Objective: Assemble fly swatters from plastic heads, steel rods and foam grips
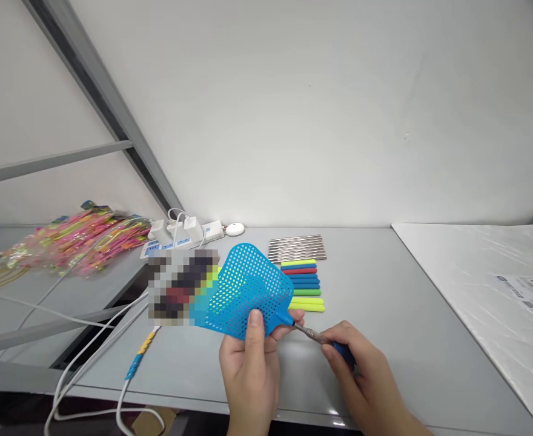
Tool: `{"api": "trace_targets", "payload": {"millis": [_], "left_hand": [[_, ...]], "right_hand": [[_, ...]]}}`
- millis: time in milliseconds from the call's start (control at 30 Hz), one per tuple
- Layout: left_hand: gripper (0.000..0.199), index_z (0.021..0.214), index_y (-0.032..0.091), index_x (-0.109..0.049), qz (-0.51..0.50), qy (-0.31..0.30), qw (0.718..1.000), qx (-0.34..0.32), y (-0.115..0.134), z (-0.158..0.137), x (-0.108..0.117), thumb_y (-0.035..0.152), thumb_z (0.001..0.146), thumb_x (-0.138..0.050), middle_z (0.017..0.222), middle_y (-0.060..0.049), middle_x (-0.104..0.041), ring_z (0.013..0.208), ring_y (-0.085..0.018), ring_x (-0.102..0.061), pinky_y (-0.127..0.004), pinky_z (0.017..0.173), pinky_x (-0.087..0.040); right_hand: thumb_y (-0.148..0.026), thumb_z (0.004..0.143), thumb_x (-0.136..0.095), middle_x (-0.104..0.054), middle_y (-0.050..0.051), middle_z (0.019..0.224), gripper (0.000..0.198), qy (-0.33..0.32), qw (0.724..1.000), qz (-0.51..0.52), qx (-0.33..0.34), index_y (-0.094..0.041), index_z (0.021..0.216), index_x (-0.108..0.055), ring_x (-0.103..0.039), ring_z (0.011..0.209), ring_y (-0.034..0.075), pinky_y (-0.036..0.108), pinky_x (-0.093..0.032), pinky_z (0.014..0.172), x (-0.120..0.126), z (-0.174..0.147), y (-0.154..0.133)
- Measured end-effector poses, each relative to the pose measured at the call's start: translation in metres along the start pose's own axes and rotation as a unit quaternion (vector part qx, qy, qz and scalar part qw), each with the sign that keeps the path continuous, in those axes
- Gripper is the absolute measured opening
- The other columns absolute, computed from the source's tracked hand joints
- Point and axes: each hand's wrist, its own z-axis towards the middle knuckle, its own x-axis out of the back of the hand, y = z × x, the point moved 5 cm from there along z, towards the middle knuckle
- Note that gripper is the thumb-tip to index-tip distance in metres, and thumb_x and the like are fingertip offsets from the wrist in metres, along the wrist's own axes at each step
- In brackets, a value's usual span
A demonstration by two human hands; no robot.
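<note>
A blue perforated fly swatter head (252, 290) is raised above the table in my left hand (252, 363), its thumb pressed on the face and its fingers behind. My right hand (361, 363) is closed around a blue handle (343, 352) with a short, ringed metal shaft (311, 333). The shaft's tip meets the narrow neck of the swatter head; whether it sits inside cannot be seen. Just behind lie a row of coloured handles (303, 283), in yellow, blue, red and green, and a row of metal rods (296, 247). Something yellow-green shows behind the swatter head, partly hidden.
At the back left stands a power strip (175, 242) with white plugs, beside a round white device (235, 229). White cables (89, 351) hang over the left edge. Bagged colourful items (98, 236) lie far left. A white wrapped sheet (489, 290) covers the right side.
</note>
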Motion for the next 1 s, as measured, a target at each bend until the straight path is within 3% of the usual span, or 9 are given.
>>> {"api": "trace_targets", "payload": {"millis": [300, 500, 800, 900, 1000], "left_hand": [[0.027, 0.096, 0.016, -0.069, 0.031, 0.012, 0.999, -0.001, -0.002, 0.002, 0.005, 0.039, 0.081, -0.072, 0.084, -0.006, -0.075, 0.069, -0.020, -0.073, -0.036, 0.074, -0.061], [0.026, 0.089, 0.013, -0.071, 0.057, -0.062, 0.995, 0.061, -0.019, 0.000, 0.000, 0.038, 0.084, -0.069, 0.085, -0.009, -0.074, 0.084, -0.023, -0.072, -0.037, 0.086, -0.057], [0.026, 0.085, 0.013, -0.072, 0.033, -0.069, 0.992, 0.097, -0.032, 0.000, 0.004, 0.039, 0.083, -0.069, 0.086, -0.010, -0.074, 0.085, -0.023, -0.071, -0.039, 0.085, -0.057], [0.025, 0.087, 0.014, -0.072, 0.047, -0.090, 0.990, 0.098, -0.030, 0.001, 0.003, 0.038, 0.084, -0.068, 0.085, -0.009, -0.075, 0.085, -0.023, -0.071, -0.038, 0.085, -0.056], [0.025, 0.087, 0.015, -0.072, 0.037, -0.103, 0.989, 0.096, -0.026, 0.000, -0.005, 0.040, 0.084, -0.068, 0.081, -0.008, -0.074, 0.083, -0.023, -0.071, -0.036, 0.081, -0.057]], "right_hand": [[-0.028, 0.096, -0.047, -0.060, 0.000, 0.080, 0.012, 0.005, 1.000, -0.003, 0.008, -0.023, 0.094, -0.058, -0.055, 0.068, 0.013, 0.023, -0.042, 0.061, 0.000, 0.002, -0.002], [-0.028, 0.096, -0.046, -0.060, 0.000, 0.083, 0.012, 0.004, 1.000, -0.007, 0.008, -0.023, 0.095, -0.057, -0.055, 0.070, 0.013, 0.024, -0.041, 0.062, 0.001, 0.003, -0.002], [-0.029, 0.098, -0.040, -0.058, 0.000, 0.080, 0.019, -0.005, 1.000, 0.008, 0.003, -0.021, 0.091, -0.056, -0.051, 0.068, 0.012, 0.024, -0.037, 0.063, 0.000, 0.003, -0.002], [-0.037, 0.098, -0.041, -0.051, -0.002, 0.071, 0.028, -0.067, 0.994, 0.069, -0.050, -0.019, 0.083, -0.056, -0.044, 0.063, 0.010, 0.024, -0.034, 0.060, 0.005, 0.009, -0.012], [-0.048, 0.096, -0.045, -0.036, -0.006, 0.057, 0.037, -0.166, 0.951, 0.187, -0.179, -0.018, 0.077, -0.055, -0.031, 0.052, 0.008, 0.022, -0.024, 0.048, 0.009, 0.011, -0.019]]}}
